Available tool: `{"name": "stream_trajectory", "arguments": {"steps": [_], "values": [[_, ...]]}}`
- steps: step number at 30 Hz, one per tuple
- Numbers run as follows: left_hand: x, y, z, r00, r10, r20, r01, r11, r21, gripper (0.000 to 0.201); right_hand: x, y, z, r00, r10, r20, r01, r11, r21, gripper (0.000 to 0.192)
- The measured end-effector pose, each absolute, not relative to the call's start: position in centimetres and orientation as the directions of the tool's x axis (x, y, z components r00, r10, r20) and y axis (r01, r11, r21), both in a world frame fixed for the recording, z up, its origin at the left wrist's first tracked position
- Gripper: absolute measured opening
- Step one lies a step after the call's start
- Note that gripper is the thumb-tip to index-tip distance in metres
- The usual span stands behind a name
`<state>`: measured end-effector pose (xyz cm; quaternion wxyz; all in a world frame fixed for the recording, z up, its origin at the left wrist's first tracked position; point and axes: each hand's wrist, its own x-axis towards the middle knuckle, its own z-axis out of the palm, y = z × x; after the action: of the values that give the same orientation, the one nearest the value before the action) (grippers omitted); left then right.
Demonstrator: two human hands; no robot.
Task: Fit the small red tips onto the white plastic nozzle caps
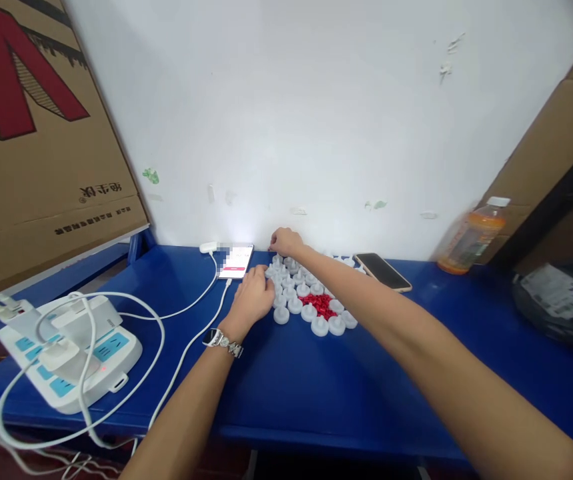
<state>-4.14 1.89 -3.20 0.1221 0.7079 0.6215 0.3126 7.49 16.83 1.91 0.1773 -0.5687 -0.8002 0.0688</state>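
Your blue desk carries a cluster of white round pieces around small red bits near the wall. Your left hand rests curled on the cluster's left edge; your right hand — fingers bunched — touches its far end, grip unclear.

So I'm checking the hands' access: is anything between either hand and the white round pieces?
Nothing visible. The left hand and right hand already rest at the white round pieces, directly touching them.
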Motion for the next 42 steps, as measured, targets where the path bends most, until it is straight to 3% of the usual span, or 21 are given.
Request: {"name": "stream_trajectory", "arguments": {"steps": [5, 7, 10, 15, 24, 27, 29, 32, 34, 38, 42], "values": [[-4.0, 2.2, -2.9, -0.039, 0.888, 0.458, 0.701, -0.303, 0.646, 0.035, 11.4, 12.5, 2.9, -0.298, 0.899, 0.321, 0.771, 0.425, -0.474, 0.028], [-3.6, 2.1, -2.4, -0.068, 0.878, 0.473, 0.605, -0.341, 0.720, 0.035, 13.0, 9.5, 2.7, -0.258, 0.886, 0.386, 0.509, 0.464, -0.725, 0.033], [-2.5, 1.5, -1.5, -0.023, 0.903, 0.429, 0.411, -0.383, 0.827, 0.041, 14.7, 4.8, 1.9, -0.200, 0.896, 0.398, 0.152, 0.429, -0.890, 0.036], [-0.6, 0.4, -0.6, 0.117, 0.906, 0.406, 0.035, -0.412, 0.910, 0.040, 15.1, 0.1, 0.3, -0.113, 0.908, 0.404, 0.002, 0.407, -0.913, 0.030], [1.2, -0.2, -0.7, 0.017, 0.951, 0.309, -0.344, -0.284, 0.895, 0.032, 14.8, -1.1, 0.0, -0.168, 0.889, 0.425, 0.056, 0.439, -0.897, 0.020], [1.4, -0.4, -0.7, 0.024, 0.933, 0.358, -0.254, -0.341, 0.905, 0.030, 15.0, -1.1, 0.0, -0.182, 0.885, 0.428, 0.079, 0.447, -0.891, 0.017], [1.2, -0.6, -0.5, 0.032, 0.881, 0.473, -0.055, -0.471, 0.880, 0.030, 15.3, -1.2, 0.1, -0.158, 0.886, 0.437, 0.119, 0.456, -0.882, 0.015], [0.7, -1.1, -0.2, 0.130, 0.768, 0.628, 0.304, -0.633, 0.712, 0.027, 15.6, -1.5, 0.5, -0.095, 0.878, 0.470, 0.185, 0.479, -0.858, 0.023], [0.5, -1.3, -0.1, 0.218, 0.718, 0.661, 0.421, -0.680, 0.600, 0.024, 15.7, -1.7, 0.8, -0.088, 0.865, 0.494, 0.275, 0.498, -0.823, 0.031], [0.3, -1.4, -0.2, 0.292, 0.676, 0.676, 0.462, -0.719, 0.520, 0.019, 16.0, -2.0, 0.9, -0.135, 0.865, 0.484, 0.467, 0.486, -0.739, 0.037], [0.1, -1.3, -0.2, 0.272, 0.675, 0.686, 0.427, -0.724, 0.542, 0.030, 16.6, -1.7, 0.8, -0.188, 0.869, 0.457, 0.488, 0.486, -0.724, 0.035]]}}
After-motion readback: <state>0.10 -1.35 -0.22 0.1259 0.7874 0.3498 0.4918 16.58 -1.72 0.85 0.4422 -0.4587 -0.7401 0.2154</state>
